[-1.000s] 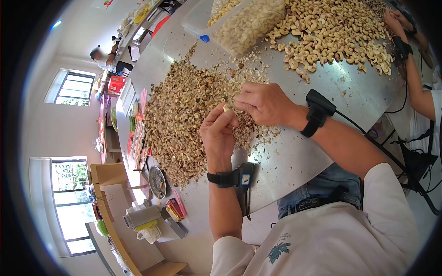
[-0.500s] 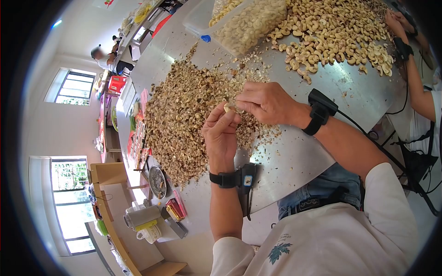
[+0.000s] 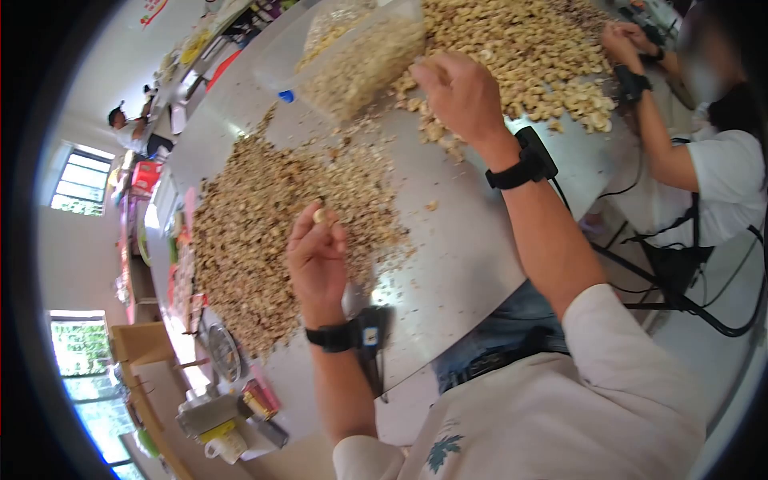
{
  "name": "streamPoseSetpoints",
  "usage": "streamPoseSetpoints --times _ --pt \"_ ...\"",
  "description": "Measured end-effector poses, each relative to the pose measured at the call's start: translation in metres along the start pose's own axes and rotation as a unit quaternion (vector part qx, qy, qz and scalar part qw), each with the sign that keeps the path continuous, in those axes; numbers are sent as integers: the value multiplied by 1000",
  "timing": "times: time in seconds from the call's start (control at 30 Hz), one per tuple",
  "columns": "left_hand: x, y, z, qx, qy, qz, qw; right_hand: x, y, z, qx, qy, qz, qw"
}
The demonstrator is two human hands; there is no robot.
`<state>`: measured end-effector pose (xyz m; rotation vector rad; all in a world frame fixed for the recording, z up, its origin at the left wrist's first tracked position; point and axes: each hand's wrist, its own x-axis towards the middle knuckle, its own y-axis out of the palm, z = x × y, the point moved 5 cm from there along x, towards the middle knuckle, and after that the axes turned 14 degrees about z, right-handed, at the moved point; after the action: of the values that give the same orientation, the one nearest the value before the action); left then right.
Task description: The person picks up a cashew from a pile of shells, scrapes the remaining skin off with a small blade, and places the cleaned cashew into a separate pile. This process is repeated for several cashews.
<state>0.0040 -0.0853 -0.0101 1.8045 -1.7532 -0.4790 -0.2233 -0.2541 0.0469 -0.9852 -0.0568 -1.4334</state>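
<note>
My left hand (image 3: pixel 317 254) is closed in a pinch on a pale cashew nut (image 3: pixel 320 215), above a wide heap of brown shell and skin bits (image 3: pixel 256 232). My right hand (image 3: pixel 466 98) is raised beside a clear plastic tub (image 3: pixel 300 98) and the near edge of a pile of cashews (image 3: pixel 512 48). Its thumb and fingers are pressed together. Whatever lies between them is too small and blurred to make out. Pale cashew pieces fill part of the tub, and a bag of pale pieces (image 3: pixel 340 22) lies in it.
Everything rests on a metal table (image 3: pixel 456 232). At the right, a co-worker's hands (image 3: pixel 628 44) are at the pile's far end. A round metal dish (image 3: pixel 222 350) and a white mug (image 3: pixel 227 448) stand at the lower left. Cables (image 3: pixel 672 292) run at the right.
My hands have parted. The right hand has moved up and away to the tub and cashew pile, while the left still pinches a nut over the heap. The whole view has shifted.
</note>
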Motion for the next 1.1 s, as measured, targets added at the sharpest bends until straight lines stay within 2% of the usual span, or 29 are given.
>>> streamPoseSetpoints --times 0.03,0.07,0.17,0.2,0.33,0.43,0.53,0.63,0.73,0.83,0.87,0.97,1.1 --pt "0 4 -1 1 -9 -23 1000 5 -13 -15 -41 5 -43 998" --pt "-1 3 -1 6 -18 -47 999 10 -18 -41 -87 88 36 992" --pt "1 2 0 24 -19 -16 999 9 -32 -69 -146 143 140 969" --pt "1 5 -1 31 -28 -44 998 9 -34 -68 -114 166 181 963" --pt "-2 3 -3 25 -37 -62 997 5 -16 -54 -108 127 296 941" --pt "-3 0 -4 25 -36 -85 995 0 4 -49 -117 135 399 900" --pt "-3 1 -5 35 -45 -96 994 -10 23 -50 -95 -37 290 952" --pt "-4 4 -5 44 -63 -97 992 -7 22 -52 -116 -9 276 954" --pt "-6 5 -7 56 -72 -114 989 3 -3 -54 -92 135 336 928" --pt "-5 7 -9 76 -65 -124 987 3 -26 -71 -134 227 285 922" --pt "-5 9 -9 80 -65 -130 986 4 -27 -86 -202 218 248 922" --pt "-4 9 -9 78 -65 -139 985 2 -35 -68 -187 171 200 946" --pt "-4 9 -10 72 -63 -134 986 0 -17 -64 -160 200 330 908"
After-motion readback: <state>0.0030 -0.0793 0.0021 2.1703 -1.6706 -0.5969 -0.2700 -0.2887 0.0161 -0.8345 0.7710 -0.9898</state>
